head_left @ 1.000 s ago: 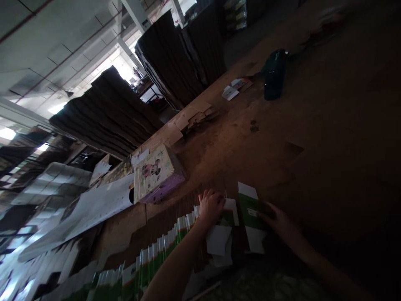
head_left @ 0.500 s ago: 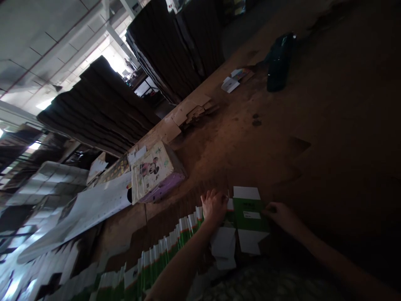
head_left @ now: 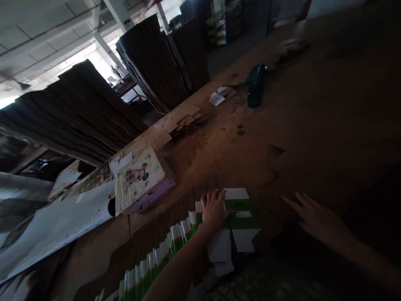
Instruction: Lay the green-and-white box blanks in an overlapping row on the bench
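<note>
A green and white box blank [head_left: 242, 205] with white flaps lies before me on the table. My left hand [head_left: 214, 209] is closed at its left side, fingers bent towards the upper edge and thumb across the green part. Under and beside that hand is another green and white box, partly hidden, with white flaps [head_left: 219, 246] sticking out towards me. To the right my right hand [head_left: 318, 215] hovers apart from the box, fingers stretched and spread, holding nothing. A long leaning row of green and white folded boxes [head_left: 159, 255] runs to the lower left behind my left forearm.
A taped carton with a cartoon mouse [head_left: 138, 177] stands at the left, next to a long white sheet [head_left: 69, 221]. Cardboard scraps [head_left: 180, 122], small paper pieces [head_left: 217, 97] and a dark green object [head_left: 256, 85] lie farther back. Tall dark stacks [head_left: 159, 62] rise beyond the table.
My right hand has left the box blank's right edge and moved right, fingers spreading. My left hand has come over the blank's left side. The view has shifted right.
</note>
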`<state>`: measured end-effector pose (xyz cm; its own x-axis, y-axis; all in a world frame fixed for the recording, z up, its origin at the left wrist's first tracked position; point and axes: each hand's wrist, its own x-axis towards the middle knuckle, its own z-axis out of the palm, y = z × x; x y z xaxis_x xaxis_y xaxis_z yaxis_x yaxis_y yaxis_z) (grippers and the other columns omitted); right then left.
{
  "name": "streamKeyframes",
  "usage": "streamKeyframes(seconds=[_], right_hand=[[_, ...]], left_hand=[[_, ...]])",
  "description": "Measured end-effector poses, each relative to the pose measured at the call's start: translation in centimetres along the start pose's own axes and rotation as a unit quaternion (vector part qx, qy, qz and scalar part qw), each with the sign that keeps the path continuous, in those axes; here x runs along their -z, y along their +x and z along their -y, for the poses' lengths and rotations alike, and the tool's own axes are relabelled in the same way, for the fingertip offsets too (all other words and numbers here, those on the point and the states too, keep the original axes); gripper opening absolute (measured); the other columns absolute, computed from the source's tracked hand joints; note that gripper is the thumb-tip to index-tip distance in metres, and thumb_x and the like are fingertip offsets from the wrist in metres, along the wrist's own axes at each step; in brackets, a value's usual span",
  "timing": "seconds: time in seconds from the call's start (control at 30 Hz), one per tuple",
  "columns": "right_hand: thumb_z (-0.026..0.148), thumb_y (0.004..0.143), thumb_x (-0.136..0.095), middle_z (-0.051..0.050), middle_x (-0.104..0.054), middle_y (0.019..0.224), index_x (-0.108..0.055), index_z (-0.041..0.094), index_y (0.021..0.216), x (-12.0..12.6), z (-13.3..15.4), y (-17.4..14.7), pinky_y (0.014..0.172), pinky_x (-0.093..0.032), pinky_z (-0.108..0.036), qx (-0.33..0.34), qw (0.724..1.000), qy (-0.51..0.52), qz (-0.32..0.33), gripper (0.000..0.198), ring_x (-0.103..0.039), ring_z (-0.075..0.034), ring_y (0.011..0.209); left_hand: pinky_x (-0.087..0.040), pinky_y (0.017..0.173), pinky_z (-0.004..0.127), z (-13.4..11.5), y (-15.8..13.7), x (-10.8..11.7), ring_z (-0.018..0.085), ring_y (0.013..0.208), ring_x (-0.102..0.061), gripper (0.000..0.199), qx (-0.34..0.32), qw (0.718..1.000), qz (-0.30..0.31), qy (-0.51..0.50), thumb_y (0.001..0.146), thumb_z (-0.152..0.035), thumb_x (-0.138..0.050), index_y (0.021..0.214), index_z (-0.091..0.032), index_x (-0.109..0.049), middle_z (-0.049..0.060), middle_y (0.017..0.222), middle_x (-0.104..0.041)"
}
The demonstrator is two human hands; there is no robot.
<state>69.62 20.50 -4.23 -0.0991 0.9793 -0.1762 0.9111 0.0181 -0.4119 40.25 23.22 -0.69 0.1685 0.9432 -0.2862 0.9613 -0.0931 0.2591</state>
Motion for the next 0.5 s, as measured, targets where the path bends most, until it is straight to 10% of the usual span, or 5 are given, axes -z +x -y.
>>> streamKeyframes(seconds=[0.17, 0.27, 0.33, 0.43, 0.5], right_hand=[[0.043, 0.085, -0.044, -0.007, -0.072, 0.106, -0.064, 0.021, 0.110, 5.3, 11.3, 0.4, 0.086, -0.049, -0.033, 0.124, 0.955, 0.232, 0.138, 0.039, -0.065, -0.024, 0.098], [0.057, 0.087, -0.034, -0.006, -0.071, 0.069, -0.066, 0.018, 0.073, 4.4, 14.2, 0.0, 0.067, -0.051, -0.030, 0.116, 0.909, 0.298, 0.268, 0.052, -0.068, -0.022, 0.070], [0.061, 0.083, -0.035, -0.010, -0.073, 0.080, -0.067, 0.018, 0.075, 2.3, 11.3, 0.0, 0.074, -0.052, -0.037, 0.091, 0.928, 0.265, 0.247, 0.054, -0.069, -0.027, 0.081], [0.065, 0.070, -0.046, -0.020, -0.065, 0.118, -0.066, 0.015, 0.109, -0.6, 3.0, 1.0, 0.092, -0.044, -0.053, 0.010, 0.986, 0.160, 0.052, 0.066, -0.055, -0.040, 0.116], [0.063, 0.069, -0.047, -0.022, -0.068, 0.111, -0.057, 0.010, 0.125, -1.4, -1.4, 1.8, 0.084, -0.049, -0.055, -0.057, 0.989, 0.136, 0.022, 0.077, -0.061, -0.042, 0.105]], left_hand=[[-0.031, 0.104, 0.047, -0.2, 0.6, 3.4, 0.024, 0.125, -0.042, 0.040, 0.071, 0.989, -0.024, -0.125, 0.096, -0.041, -0.034, 0.133, -0.032, -0.044, 0.003, 0.136, -0.049], [-0.023, 0.108, 0.050, -0.3, 0.5, 4.5, 0.025, 0.123, -0.042, 0.030, 0.071, 0.994, -0.069, -0.042, 0.095, -0.042, -0.039, 0.114, -0.028, -0.058, 0.004, 0.126, -0.054], [-0.023, 0.106, 0.051, -0.4, 0.3, 4.0, 0.027, 0.120, -0.042, 0.026, 0.064, 0.995, -0.063, 0.034, 0.091, -0.041, -0.049, 0.107, -0.025, -0.061, 0.006, 0.119, -0.057], [-0.034, 0.096, 0.043, -0.5, 0.1, 2.1, 0.026, 0.111, -0.048, 0.019, 0.079, 0.994, -0.026, 0.067, 0.088, -0.034, -0.054, 0.101, -0.023, -0.063, 0.006, 0.109, -0.060], [-0.036, 0.091, 0.039, -0.6, 0.1, 1.3, 0.023, 0.107, -0.050, 0.014, 0.093, 0.994, -0.024, 0.051, 0.087, -0.032, -0.056, 0.096, -0.024, -0.064, 0.004, 0.105, -0.062]])
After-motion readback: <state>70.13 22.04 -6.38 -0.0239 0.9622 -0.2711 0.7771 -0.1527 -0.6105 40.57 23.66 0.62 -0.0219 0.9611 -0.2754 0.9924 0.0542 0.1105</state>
